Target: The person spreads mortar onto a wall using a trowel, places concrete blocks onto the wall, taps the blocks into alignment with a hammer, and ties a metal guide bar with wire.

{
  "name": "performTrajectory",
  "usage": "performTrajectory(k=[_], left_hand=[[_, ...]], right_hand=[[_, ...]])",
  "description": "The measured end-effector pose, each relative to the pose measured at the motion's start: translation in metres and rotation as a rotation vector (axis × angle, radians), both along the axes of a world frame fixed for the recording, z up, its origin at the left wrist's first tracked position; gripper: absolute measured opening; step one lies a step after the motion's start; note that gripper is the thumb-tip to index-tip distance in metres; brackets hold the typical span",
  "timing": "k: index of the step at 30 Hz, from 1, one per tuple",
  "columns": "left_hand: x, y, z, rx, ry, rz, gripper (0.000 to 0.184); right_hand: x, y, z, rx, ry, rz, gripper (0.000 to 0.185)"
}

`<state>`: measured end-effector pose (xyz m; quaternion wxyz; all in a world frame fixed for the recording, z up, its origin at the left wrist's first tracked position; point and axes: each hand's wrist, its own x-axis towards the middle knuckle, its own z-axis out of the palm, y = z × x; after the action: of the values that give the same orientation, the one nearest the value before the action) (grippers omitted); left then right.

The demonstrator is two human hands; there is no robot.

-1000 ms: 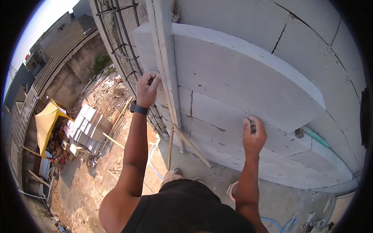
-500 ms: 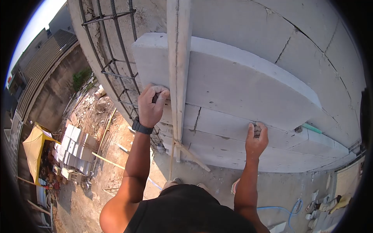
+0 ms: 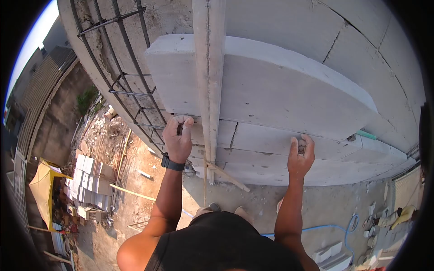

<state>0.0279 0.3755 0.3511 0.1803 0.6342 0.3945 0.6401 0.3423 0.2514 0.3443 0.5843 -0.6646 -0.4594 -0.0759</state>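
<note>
A large white lightweight concrete block (image 3: pixel 289 97) stands on edge against the wall, on top of a lower course of blocks (image 3: pixel 262 137). My left hand (image 3: pixel 177 139), with a dark wristband, is at the block's lower left edge, just left of an upright post (image 3: pixel 209 81). Its fingers are curled with thumb and forefinger bent towards each other; anything between them is hidden. My right hand (image 3: pixel 301 156) is at the joint under the block's right part, fingers likewise curled against the wall face. I cannot make out anything held in it.
Steel rebar (image 3: pixel 131 58) runs up the wall's left side. A slanting wooden strip (image 3: pixel 228 177) meets the post's foot. On the floor lie a blue hose (image 3: pixel 325 226) and white block pieces (image 3: pixel 332 254). Stacked blocks (image 3: pixel 92 180) and a yellow canopy (image 3: pixel 43 183) stand far below left.
My left hand has moved down from the block's face to its lower edge. My right hand remains by the joint. The view has shifted slightly.
</note>
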Motion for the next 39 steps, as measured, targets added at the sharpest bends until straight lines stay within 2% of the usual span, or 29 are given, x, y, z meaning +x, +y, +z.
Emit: performTrajectory(k=[4,9,11,16,20,25,27,30,39], left_hand=[[0.002,-0.002,0.004,0.095,0.012,0.033,0.005],[-0.019,0.004,0.009,0.073,-0.078,0.114,0.005],[-0.020,-0.006,0.015,0.045,-0.008,-0.008,0.006],[-0.015,-0.004,0.046,0.079,-0.007,0.016,0.005],[-0.018,0.007,0.074,0.231,0.039,0.056,0.004],[-0.024,0.016,0.117,0.393,0.050,0.083,0.004],[-0.025,0.015,0.137,0.383,0.060,0.083,0.005],[-0.023,0.014,0.162,0.416,0.084,0.078,0.006],[-0.022,0.025,0.178,0.474,0.067,0.095,0.006]], right_hand=[[-0.003,0.000,-0.003,0.002,0.001,0.004,0.025],[0.003,0.001,-0.005,-0.055,0.000,0.036,0.024],[0.001,0.002,-0.006,-0.014,0.054,0.035,0.021],[0.003,0.010,-0.009,0.008,0.139,0.012,0.021],[0.004,0.011,-0.009,0.010,0.221,0.039,0.019],[0.008,0.012,-0.011,0.045,0.207,0.063,0.016],[0.008,0.011,-0.010,0.064,0.174,0.080,0.015],[0.009,0.008,-0.006,-0.032,0.201,0.060,0.016],[0.011,0.003,0.005,-0.108,0.155,0.081,0.013]])
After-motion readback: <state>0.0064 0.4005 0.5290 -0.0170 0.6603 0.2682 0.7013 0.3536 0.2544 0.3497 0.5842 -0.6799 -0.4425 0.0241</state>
